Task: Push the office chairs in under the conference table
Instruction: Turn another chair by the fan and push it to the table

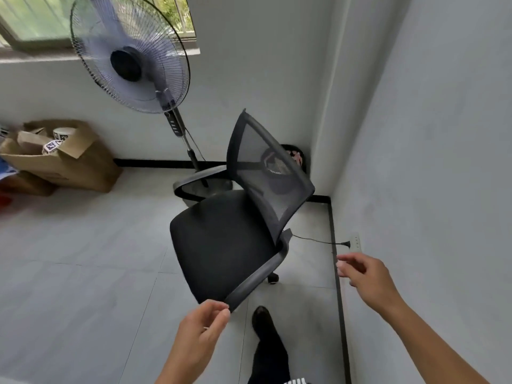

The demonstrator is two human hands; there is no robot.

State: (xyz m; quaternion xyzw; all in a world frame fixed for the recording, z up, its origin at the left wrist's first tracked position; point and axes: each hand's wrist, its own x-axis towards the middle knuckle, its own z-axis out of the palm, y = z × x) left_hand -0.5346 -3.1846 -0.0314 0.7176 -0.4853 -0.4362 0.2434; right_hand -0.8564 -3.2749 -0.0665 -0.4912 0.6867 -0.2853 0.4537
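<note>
A black office chair (221, 245) with a mesh back and grey armrests stands in the room's corner, its seat facing left. My left hand (202, 328) is just below the near armrest's front end, fingertips close to it or barely touching, fingers loosely curled and holding nothing. My right hand (363, 275) hovers in the air to the right of the chair, near the wall, fingers relaxed and empty. No conference table is in view.
A standing fan (130, 62) stands behind the chair, its base (194, 187) against the seat; its cord runs to a wall socket (356, 242). Cardboard boxes (61, 159) sit at the left wall. Walls close in at right. My foot (263, 317) is on the floor.
</note>
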